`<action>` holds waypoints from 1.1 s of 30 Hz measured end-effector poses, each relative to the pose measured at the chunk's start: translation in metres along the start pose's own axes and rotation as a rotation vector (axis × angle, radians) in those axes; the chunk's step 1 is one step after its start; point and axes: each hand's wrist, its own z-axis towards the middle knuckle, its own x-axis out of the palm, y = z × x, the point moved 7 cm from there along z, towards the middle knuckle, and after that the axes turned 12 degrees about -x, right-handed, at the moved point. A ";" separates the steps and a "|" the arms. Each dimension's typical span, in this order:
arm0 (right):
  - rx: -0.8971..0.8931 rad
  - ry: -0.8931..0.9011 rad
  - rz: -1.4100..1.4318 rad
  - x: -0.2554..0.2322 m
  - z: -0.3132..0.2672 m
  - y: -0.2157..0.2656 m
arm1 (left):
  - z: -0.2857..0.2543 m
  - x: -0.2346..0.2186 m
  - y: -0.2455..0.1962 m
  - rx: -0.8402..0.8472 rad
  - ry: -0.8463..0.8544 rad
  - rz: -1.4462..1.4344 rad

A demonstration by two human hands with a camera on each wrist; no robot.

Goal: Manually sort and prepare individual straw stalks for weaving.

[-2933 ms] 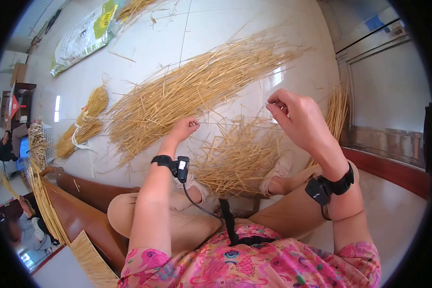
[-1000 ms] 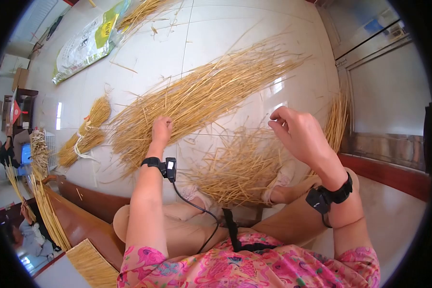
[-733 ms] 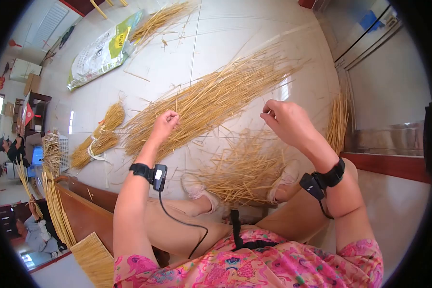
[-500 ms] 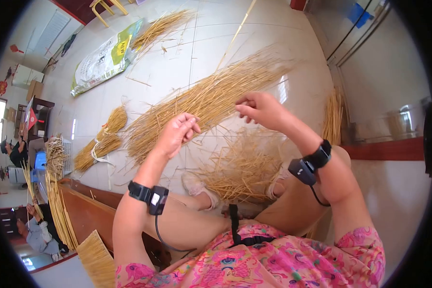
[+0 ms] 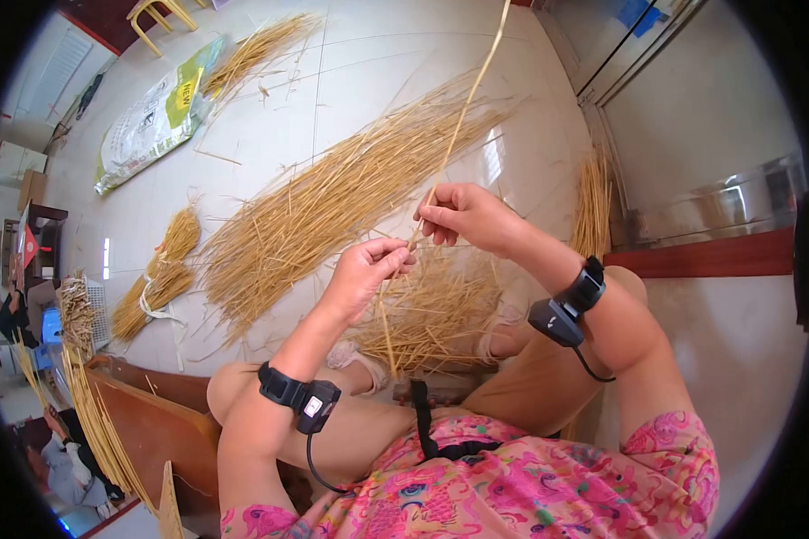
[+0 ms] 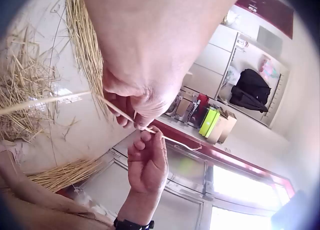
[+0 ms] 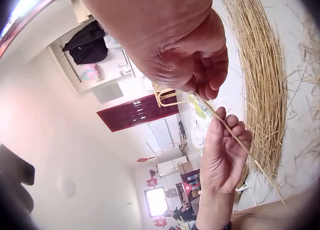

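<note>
A long, thin straw stalk (image 5: 467, 112) slants through both hands, its upper part reaching past the top of the head view and its lower end hanging between the knees. My left hand (image 5: 368, 274) pinches it between thumb and fingertips. Just above and to the right, my right hand (image 5: 467, 220) pinches the same stalk, the two sets of fingertips close together. The left wrist view shows the stalk (image 6: 50, 100) running through both pinches, with a thin curled end past the right hand (image 6: 147, 167). In the right wrist view the left hand (image 7: 225, 162) faces palm up under the stalk.
A broad pile of straw (image 5: 333, 193) lies on the tiled floor ahead. Loose straw (image 5: 431, 310) covers the floor between the feet. A tied bundle (image 5: 166, 260) and a white-green sack (image 5: 157, 117) lie left. A wooden bench (image 5: 157, 413) stands at the left, a metal-framed door (image 5: 692, 144) right.
My hands have come together from apart, the right moving left and the left rising toward it. The stalk, seen beyond the hands half a second ago, now runs through both. The head view has shifted.
</note>
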 end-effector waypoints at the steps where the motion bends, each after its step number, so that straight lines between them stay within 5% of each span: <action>1: 0.006 0.005 -0.005 0.000 0.000 -0.002 | 0.002 -0.001 0.000 0.002 -0.019 0.005; 20: 0.020 -0.238 0.061 -0.016 -0.001 -0.001 | 0.006 -0.013 -0.025 0.175 -0.104 -0.391; 27: 0.024 -0.252 0.037 -0.022 -0.002 0.007 | 0.002 -0.030 -0.027 0.150 -0.246 -0.364; 30: -0.081 -0.439 0.009 -0.055 -0.004 0.023 | 0.000 -0.048 -0.025 0.110 -0.318 -0.352; 33: -0.073 -0.464 -0.048 -0.074 -0.008 0.038 | 0.006 -0.055 -0.006 -0.050 -0.210 -0.204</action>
